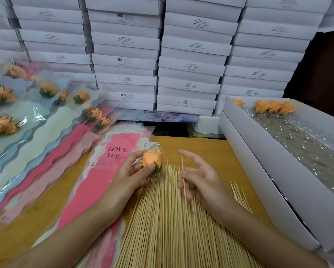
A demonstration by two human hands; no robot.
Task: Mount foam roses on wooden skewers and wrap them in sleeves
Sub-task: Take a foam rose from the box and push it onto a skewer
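Progress: mid-batch, wrapped roses (46,88) lay piled at left | left hand (130,176) gripped bare foam rose (151,160) over skewer pile (168,219) on surface (203,147) | right hand (200,180) pinched one skewer (182,167), tip up, not yet inserted | mounting, then wrapping in a sleeve (104,176), remained.

stacked white boxes (191,64) fill back; wooden table (201,147) in front; purple floral sheet (158,116) at foot of stacks.

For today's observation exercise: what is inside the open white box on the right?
The white box holds a clear plastic tray with several orange foam roses at its far end. Whatever lies beneath the tray is covered.
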